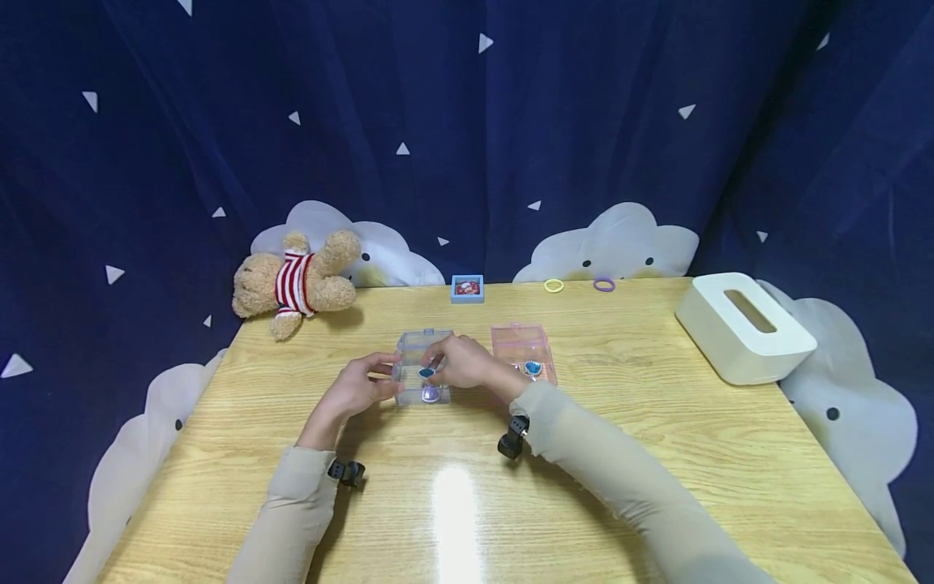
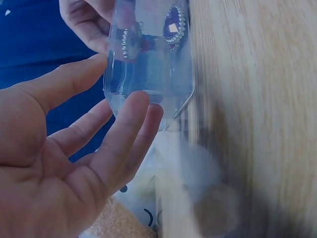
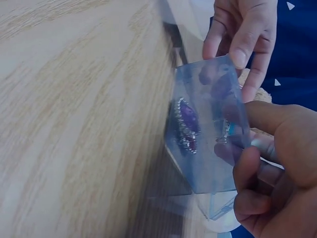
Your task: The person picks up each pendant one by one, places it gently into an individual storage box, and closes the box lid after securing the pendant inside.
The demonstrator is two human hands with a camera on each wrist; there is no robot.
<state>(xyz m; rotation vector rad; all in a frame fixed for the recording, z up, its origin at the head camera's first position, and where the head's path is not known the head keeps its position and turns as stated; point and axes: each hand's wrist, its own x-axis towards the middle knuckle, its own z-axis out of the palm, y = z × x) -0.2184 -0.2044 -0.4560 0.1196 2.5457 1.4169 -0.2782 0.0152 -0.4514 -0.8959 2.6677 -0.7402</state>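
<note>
In the head view my right hand (image 1: 464, 362) pinches a blue-gemmed jewellery piece (image 1: 426, 372) with a beaded silver rim, over an open clear bluish box (image 1: 414, 396). A purple-gemmed piece (image 1: 430, 394) lies inside the box; the right wrist view shows its small red stone too. At the box's left end is my left hand (image 1: 357, 384), its thumb and fingers lightly touching the wall, loosely extended. Through the box wall in the right wrist view, the blue gem (image 3: 231, 129) shows near my right fingertips. Beside the right forearm stands an open clear pink box (image 1: 514, 341) holding another blue-gemmed piece (image 1: 533, 368).
A teddy bear (image 1: 293, 281) in a striped shirt lies at the back left. Along the back edge are a small blue-framed square (image 1: 467, 289), a yellow ring (image 1: 554, 285) and a purple ring (image 1: 604, 284). A white tissue box (image 1: 744, 324) sits at the right.
</note>
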